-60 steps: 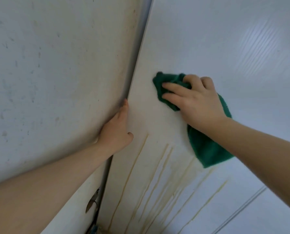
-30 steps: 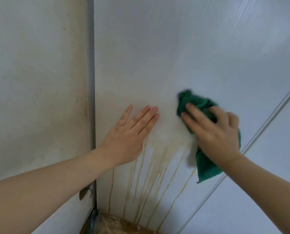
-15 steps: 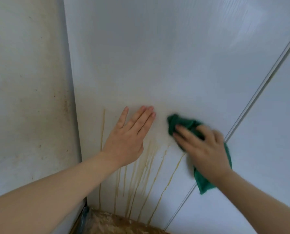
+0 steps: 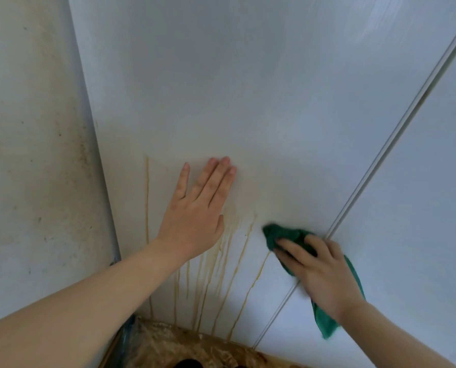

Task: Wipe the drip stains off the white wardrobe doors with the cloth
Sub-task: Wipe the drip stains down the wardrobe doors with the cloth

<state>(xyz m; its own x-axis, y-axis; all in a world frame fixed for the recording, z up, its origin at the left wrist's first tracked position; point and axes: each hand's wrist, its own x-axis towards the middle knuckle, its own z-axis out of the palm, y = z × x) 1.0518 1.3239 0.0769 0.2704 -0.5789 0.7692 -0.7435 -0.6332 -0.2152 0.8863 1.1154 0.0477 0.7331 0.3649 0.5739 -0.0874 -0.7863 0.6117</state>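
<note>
Cloth (image 4: 276, 234) lower, seemingly beneath right hand (image 4: 320, 273)

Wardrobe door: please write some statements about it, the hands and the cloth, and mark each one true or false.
1. The left hand lies flat on the door, fingers straight. True.
2. The right hand presses a red cloth on the door. False: the cloth is green.
3. All stains are wiped off. False: yellow-brown streaks run down the door around and below the left hand.
4. The cloth is close to the seam on the right of the door. True.
</note>
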